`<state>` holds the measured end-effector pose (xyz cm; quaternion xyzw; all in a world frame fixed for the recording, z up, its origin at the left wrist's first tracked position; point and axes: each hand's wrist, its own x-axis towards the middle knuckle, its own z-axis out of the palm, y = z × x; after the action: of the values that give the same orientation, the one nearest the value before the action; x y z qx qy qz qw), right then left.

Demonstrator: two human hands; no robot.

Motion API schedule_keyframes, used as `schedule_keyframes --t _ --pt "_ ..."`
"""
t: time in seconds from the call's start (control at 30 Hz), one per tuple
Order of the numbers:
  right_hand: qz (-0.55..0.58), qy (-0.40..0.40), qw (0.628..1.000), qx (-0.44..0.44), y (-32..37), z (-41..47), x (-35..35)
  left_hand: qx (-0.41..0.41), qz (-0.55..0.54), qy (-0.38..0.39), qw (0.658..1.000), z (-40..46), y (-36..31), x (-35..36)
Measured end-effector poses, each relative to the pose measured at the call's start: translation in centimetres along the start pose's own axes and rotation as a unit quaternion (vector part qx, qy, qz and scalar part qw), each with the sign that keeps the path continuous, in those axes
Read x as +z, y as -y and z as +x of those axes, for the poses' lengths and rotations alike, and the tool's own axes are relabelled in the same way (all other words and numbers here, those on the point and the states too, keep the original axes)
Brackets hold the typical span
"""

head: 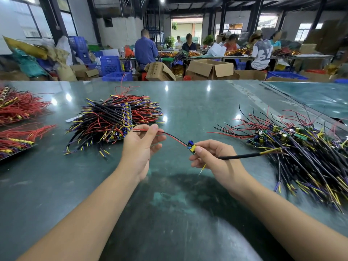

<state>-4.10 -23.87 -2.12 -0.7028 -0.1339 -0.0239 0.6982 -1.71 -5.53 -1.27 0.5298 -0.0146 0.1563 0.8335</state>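
Fingers of the left hand [140, 147] pinch the red lead [174, 138]; the right hand [212, 157] grips the small circuit board [191, 147]. Pulling too hard could tear the lead off its solder joint.

Left hand [139, 147] pinches wire [175, 138], right hand [212, 157] holds board [191, 147].

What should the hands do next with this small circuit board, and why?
Probably lay it on the sorted stack. The left hand pinches the red lead held straight, the right hand pinches the small circuit board, and the stack's leads lie roughly aligned, unlike the tangled pile.
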Motion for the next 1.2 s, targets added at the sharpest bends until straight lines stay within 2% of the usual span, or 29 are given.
schedule_keyframes --t 0.17,0.43,0.53,0.93,1.2 --pt "0.015 -0.028 0.999 0.008 0.0 0.2 -0.2 -0.010 -0.040 0.062 0.997 -0.1 0.1 0.0" --pt "0.006 -0.021 1.000 0.005 -0.2 0.2 -0.2 0.003 -0.017 0.048 0.999 0.1 0.3 -0.1" --pt "-0.001 -0.015 1.000 0.002 -0.5 0.3 -0.2 0.009 -0.020 0.028 0.999 0.1 0.4 -0.1" --pt "-0.033 0.045 0.998 -0.027 -0.9 0.1 0.0 0.041 0.134 -0.094 0.986 1.1 1.1 -0.9" --pt "-0.019 0.065 0.997 -0.032 -0.7 0.0 0.1 0.080 0.127 -0.137 0.979 1.4 1.2 -1.1"
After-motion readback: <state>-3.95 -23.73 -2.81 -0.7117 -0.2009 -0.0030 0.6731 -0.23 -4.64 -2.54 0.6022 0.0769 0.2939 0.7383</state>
